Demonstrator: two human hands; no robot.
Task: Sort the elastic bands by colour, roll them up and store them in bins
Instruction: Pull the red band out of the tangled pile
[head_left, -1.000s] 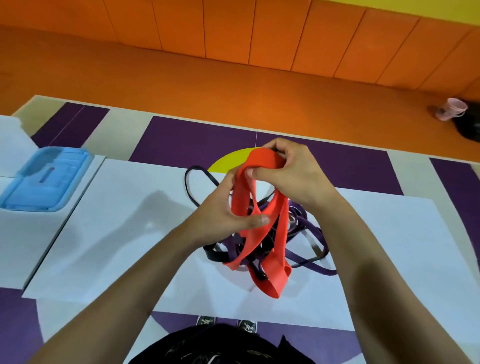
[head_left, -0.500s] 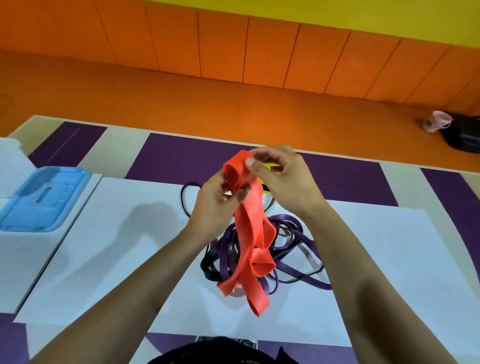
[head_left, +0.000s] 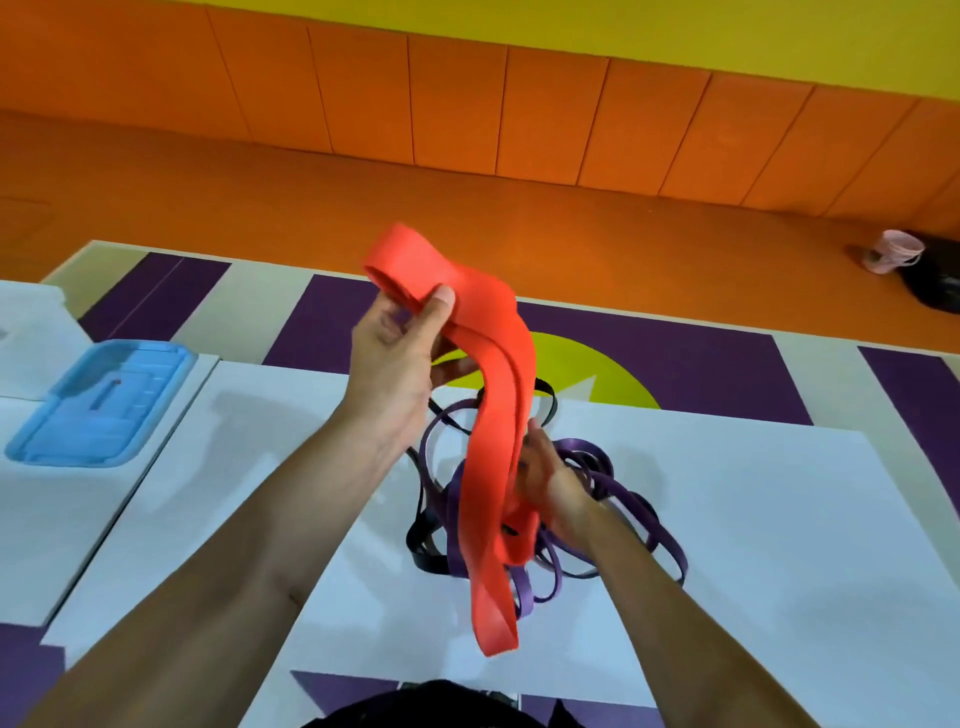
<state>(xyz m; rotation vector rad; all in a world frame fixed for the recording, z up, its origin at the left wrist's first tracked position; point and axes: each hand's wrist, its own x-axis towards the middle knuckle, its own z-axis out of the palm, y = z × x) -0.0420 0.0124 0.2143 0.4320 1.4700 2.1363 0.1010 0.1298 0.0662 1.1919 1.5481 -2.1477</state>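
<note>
Left hand (head_left: 389, 374) lifted higher pinching red band (head_left: 488, 493) top, right hand (head_left: 550, 483) dropped, fingers gripping its lower loop

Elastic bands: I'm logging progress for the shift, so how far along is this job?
Done: nothing visibly rolled or binned. In hand: the red band, its top looped in the grip of the left hand, the right hand holding it lower down. Left: rolling it, then the purple bands and black bands tangled on the white sheet.
</note>
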